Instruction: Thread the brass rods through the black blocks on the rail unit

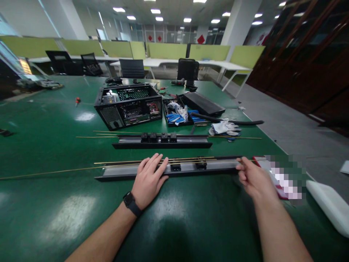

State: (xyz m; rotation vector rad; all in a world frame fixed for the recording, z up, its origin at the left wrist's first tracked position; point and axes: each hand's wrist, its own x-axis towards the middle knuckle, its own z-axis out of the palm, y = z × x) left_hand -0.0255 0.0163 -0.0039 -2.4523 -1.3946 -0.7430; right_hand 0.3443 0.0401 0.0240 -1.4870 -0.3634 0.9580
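My left hand (150, 178), with a dark watch on its wrist, lies with fingers stretched out over a long black-edged metal channel (120, 170). Under its fingers run several thin brass-coloured rods (191, 160), and part of them is hidden. Black blocks (201, 163) sit inside the channel to the right of that hand. At the channel's right end my right hand (252, 176) is closed in a pinch on a thin brass-coloured rod, whose gripped part is mostly covered by the fingers. Farther back, a second channel (160, 145) holds several black blocks and has thin rods along it.
Behind the channels stand an open black computer case (128, 109) and a black tray (179, 123) with gloves. White gloves (225, 127), a black panel (203, 103) and a black tube (256, 122) lie at the right. A white object (328, 203) rests near the table's right edge.
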